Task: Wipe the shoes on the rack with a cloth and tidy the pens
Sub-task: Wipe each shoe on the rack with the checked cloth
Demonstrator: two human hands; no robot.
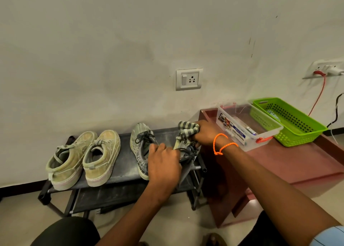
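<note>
Wiping rightmost shoe (pixel 188 153): my left hand (pixel 163 163) clamps it so it stays put; right hand (pixel 203 134) bunches cloth (pixel 186 130) for scrubbing. Pens (pixel 251 130) wait in box (pixel 268 134).

The clear box (pixel 247 128) carries a label reading "MULTI BOX"; other print is illegible

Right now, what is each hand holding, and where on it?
The right hand grips the striped cloth by its bunched middle, on the rightmost shoe. The left hand holds that shoe around its heel end.
</note>
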